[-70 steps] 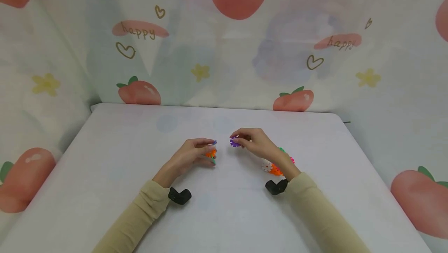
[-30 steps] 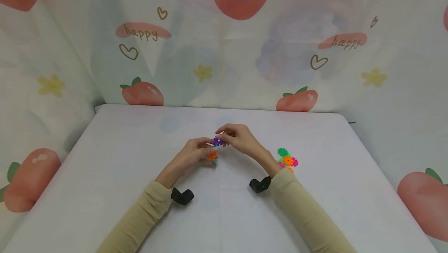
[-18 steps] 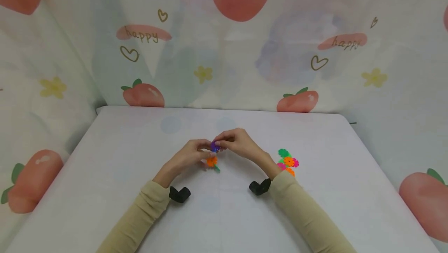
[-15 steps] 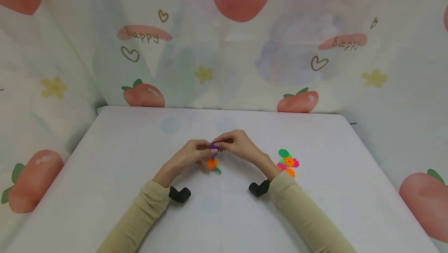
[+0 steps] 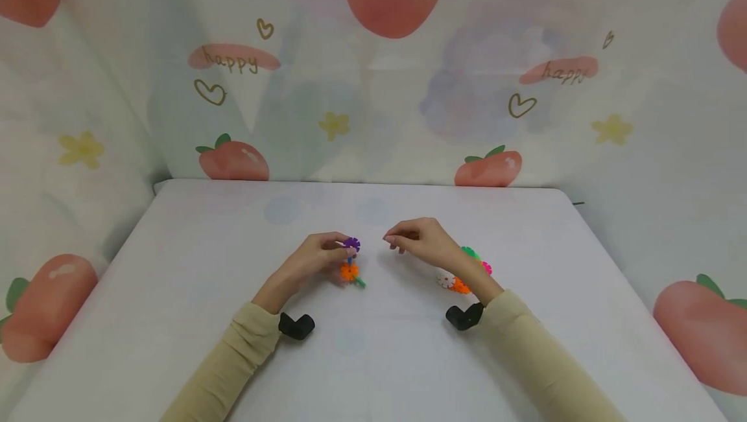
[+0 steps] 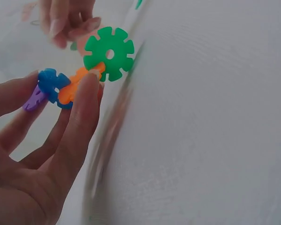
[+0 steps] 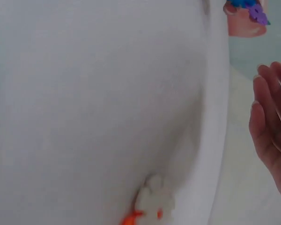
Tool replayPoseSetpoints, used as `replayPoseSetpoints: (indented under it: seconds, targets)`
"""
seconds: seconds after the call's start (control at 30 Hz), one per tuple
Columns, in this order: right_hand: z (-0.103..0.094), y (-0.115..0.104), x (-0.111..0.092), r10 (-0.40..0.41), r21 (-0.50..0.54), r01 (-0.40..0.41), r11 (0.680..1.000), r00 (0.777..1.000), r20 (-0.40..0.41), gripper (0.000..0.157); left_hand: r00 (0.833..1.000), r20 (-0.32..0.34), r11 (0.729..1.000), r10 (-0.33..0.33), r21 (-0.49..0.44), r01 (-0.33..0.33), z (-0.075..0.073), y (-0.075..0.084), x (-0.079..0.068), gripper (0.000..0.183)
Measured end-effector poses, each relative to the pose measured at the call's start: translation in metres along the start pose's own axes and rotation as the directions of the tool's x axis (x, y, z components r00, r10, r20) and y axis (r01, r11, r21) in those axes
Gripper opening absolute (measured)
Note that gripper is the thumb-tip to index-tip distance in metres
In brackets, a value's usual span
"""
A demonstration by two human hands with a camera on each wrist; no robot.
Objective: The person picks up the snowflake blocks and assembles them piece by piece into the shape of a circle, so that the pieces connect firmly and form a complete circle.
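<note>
My left hand (image 5: 318, 257) pinches a short chain of notched plastic snowflake discs, held above the table. In the left wrist view a green disc (image 6: 119, 65) stands at one end. Beside it come an orange disc (image 6: 74, 85), a blue disc (image 6: 49, 83) and, at the far end, a purple disc (image 6: 33, 99) partly behind the fingers. My right hand (image 5: 426, 240) hovers to the right of the chain, apart from it, its fingers loosely bent around nothing. Those relaxed fingers (image 7: 267, 119) also show in the right wrist view.
Loose discs lie on the white table (image 5: 362, 370) under my right forearm: a white disc (image 5: 447, 280), an orange disc (image 5: 460, 286), a green disc (image 5: 469, 252) and a pink one, partly hidden. Fruit-printed cloth (image 5: 373, 98) hangs behind and at the sides.
My right hand brought the purple disc to the chain in my left hand and pressed it on. It has since let go and moved back right; the purple disc stays on the chain.
</note>
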State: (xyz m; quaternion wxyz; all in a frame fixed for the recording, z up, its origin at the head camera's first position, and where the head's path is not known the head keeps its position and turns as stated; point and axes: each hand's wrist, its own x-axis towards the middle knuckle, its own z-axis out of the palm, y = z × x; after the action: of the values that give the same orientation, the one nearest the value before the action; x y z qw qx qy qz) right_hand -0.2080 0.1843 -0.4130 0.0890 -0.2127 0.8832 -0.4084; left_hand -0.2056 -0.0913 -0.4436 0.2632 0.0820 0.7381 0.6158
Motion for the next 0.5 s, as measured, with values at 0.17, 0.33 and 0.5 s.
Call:
replayPoseSetpoints:
  seconds: [0.17, 0.33, 0.5]
  targets:
    - [-0.017, 0.011, -0.024, 0.038, -0.059, -0.037, 0.998, 0.999, 0.018, 0.019, 0.999, 0.032, 0.999, 0.012, -0.032, -0.011, 0.001, -0.003, 0.0, 0.044]
    - [-0.032, 0.028, -0.048, 0.058, -0.179, -0.05, 0.983, 0.997, 0.041, 0.011, 0.998, 0.06, 0.998, 0.021, -0.052, -0.017, 0.003, -0.004, 0.001, 0.048]
    - [-0.043, 0.039, -0.067, 0.104, -0.24, -0.09, 0.967, 0.993, 0.048, 0.007, 0.997, 0.07, 0.999, 0.014, -0.05, -0.011, 0.002, -0.005, 0.0, 0.05]
